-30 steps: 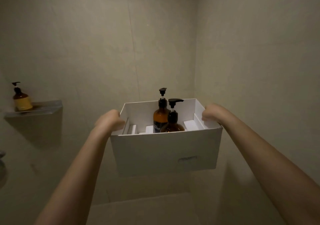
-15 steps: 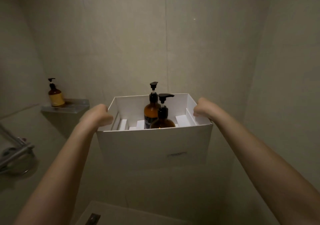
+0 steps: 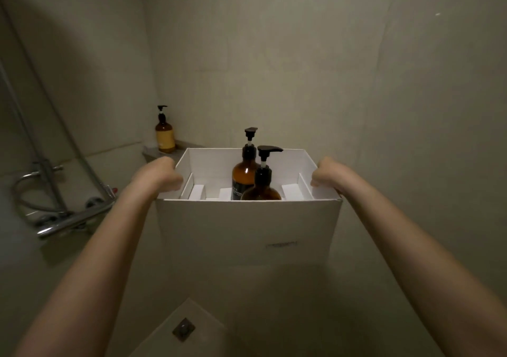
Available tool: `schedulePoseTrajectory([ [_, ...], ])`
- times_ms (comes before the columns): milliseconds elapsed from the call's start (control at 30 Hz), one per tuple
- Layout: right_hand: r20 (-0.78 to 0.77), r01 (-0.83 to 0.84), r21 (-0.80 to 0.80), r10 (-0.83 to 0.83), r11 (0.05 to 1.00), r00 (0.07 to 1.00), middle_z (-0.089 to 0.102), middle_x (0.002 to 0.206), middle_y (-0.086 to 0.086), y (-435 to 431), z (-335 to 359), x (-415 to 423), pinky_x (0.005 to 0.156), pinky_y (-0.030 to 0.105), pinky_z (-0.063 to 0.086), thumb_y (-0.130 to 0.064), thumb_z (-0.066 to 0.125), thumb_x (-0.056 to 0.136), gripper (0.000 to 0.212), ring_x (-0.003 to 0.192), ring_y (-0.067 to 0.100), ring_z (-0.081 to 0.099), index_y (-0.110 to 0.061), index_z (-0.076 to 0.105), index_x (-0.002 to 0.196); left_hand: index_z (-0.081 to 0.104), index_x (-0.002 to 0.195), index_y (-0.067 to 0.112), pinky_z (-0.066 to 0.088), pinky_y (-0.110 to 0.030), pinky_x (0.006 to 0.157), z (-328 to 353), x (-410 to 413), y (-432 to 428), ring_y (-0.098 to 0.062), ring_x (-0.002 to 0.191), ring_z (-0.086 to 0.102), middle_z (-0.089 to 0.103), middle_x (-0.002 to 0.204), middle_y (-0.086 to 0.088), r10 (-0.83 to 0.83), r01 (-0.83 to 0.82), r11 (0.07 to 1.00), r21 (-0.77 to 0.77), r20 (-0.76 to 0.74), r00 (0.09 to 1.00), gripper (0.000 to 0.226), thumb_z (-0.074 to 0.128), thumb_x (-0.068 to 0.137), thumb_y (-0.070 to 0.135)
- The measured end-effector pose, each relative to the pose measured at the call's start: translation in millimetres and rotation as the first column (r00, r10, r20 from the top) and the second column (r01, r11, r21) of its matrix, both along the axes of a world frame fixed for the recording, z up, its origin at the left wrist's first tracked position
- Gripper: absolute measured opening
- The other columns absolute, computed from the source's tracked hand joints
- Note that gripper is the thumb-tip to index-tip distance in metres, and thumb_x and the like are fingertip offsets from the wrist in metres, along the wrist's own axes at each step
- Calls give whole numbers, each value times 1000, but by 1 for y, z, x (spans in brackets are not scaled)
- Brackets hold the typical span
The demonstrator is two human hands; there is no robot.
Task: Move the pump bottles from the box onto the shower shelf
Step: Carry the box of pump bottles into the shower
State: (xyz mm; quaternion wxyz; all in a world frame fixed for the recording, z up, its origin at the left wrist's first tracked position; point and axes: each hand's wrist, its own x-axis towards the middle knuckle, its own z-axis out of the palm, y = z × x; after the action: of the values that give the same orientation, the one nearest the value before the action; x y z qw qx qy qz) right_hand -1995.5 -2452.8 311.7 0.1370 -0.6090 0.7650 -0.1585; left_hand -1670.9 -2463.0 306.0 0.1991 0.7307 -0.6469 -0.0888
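Shower mixer (image 3: pixel 74 216) far left, blurred. Yellow-labelled bottle (image 3: pixel 165 131) on shower shelf (image 3: pixel 153 152), partly hidden behind left hand (image 3: pixel 157 174). Both hands clamp white box (image 3: pixel 247 227) by its side walls, right hand (image 3: pixel 327 171) opposite; fingers concealed. Between the grips, two amber pump bottles (image 3: pixel 251 175) stand upright, lower halves hidden. Floor drain (image 3: pixel 183 329) below, unobstructed

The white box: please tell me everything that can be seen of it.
The white box is open-topped, plain and looks like cardboard, with a small dark mark low on its near wall. Inside are white dividers and two amber pump bottles standing upright near the middle; the compartments to the left look empty. It is held level in the air in front of the shower shelf. The left hand grips its left rim, the right hand its right rim.
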Motion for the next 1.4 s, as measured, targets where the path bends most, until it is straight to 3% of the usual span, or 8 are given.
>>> schedulePoseTrajectory([
  [100, -7, -87, -18, 87, 996, 996, 66, 109, 23, -52, -3, 24, 70, 31, 47, -8, 54, 84, 28, 96, 35, 65, 5, 61, 109, 55, 81, 6, 38, -28, 58, -4, 22, -21, -28, 75, 55, 56, 76, -11, 83, -83, 997, -4, 0, 997, 6, 57, 75, 3],
  [233, -12, -210, -15, 209, 978, 978, 66, 109, 22, -112, -1, 65, 67, 29, 43, -8, 55, 84, 27, 95, 34, 65, 6, 62, 107, 53, 73, 5, 31, -26, 49, 2, 57, -38, -28, 66, 53, 52, 65, -9, 206, -206, 979, -9, 21, 978, 5, 58, 74, 4],
  [500, 34, -435, -40, 437, 899, 899, 64, 113, 23, -203, 3, 161, 70, 30, 45, -7, 56, 83, 32, 99, 35, 63, 5, 59, 112, 54, 67, 7, 40, -29, 62, 1, 129, -43, -33, 79, 60, 60, 80, -16, 451, -451, 892, -24, -8, 893, 8, 56, 74, 7],
  [633, 57, -543, -25, 543, 840, 838, 62, 114, 20, -232, -1, 211, 73, 31, 44, -6, 56, 84, 34, 101, 33, 61, 3, 57, 117, 59, 81, 3, 41, -30, 67, -3, 154, -36, -35, 89, 61, 63, 96, -21, 565, -566, 825, -6, -30, 824, 6, 55, 77, 6],
  [867, -23, -734, -43, 734, 677, 679, 63, 92, 14, -258, -14, 283, 73, 33, 48, -10, 52, 84, 22, 84, 29, 61, -2, 61, 103, 61, 96, -2, 42, -30, 68, -21, 174, -6, -36, 93, 62, 64, 102, -23, 764, -763, 645, 42, -35, 644, 20, 54, 79, 6],
  [1100, -42, -811, -32, 810, 584, 585, 55, 75, 7, -260, -45, 337, 62, 30, 46, -14, 51, 87, 18, 76, 24, 58, -4, 61, 98, 61, 92, 0, 39, -29, 65, -43, 191, 18, -35, 91, 62, 64, 98, -22, 856, -855, 513, 73, 27, 516, 17, 56, 78, 8],
  [1200, -19, -823, -14, 823, 568, 568, 59, 82, 9, -259, -65, 355, 71, 35, 51, -13, 49, 87, 21, 84, 28, 61, -3, 61, 101, 56, 82, 8, 39, -29, 63, -60, 201, 25, -35, 89, 62, 64, 97, -20, 860, -864, 498, 73, 91, 503, 5, 54, 78, 11],
  [1400, -28, -828, 4, 828, 560, 560, 64, 108, 18, -260, -118, 378, 70, 32, 42, -12, 46, 85, 30, 99, 37, 61, 0, 61, 108, 51, 78, 14, 43, -31, 66, -116, 224, 27, -35, 87, 61, 64, 94, -17, 861, -865, 494, 92, 88, 501, 2, 52, 77, 13],
])
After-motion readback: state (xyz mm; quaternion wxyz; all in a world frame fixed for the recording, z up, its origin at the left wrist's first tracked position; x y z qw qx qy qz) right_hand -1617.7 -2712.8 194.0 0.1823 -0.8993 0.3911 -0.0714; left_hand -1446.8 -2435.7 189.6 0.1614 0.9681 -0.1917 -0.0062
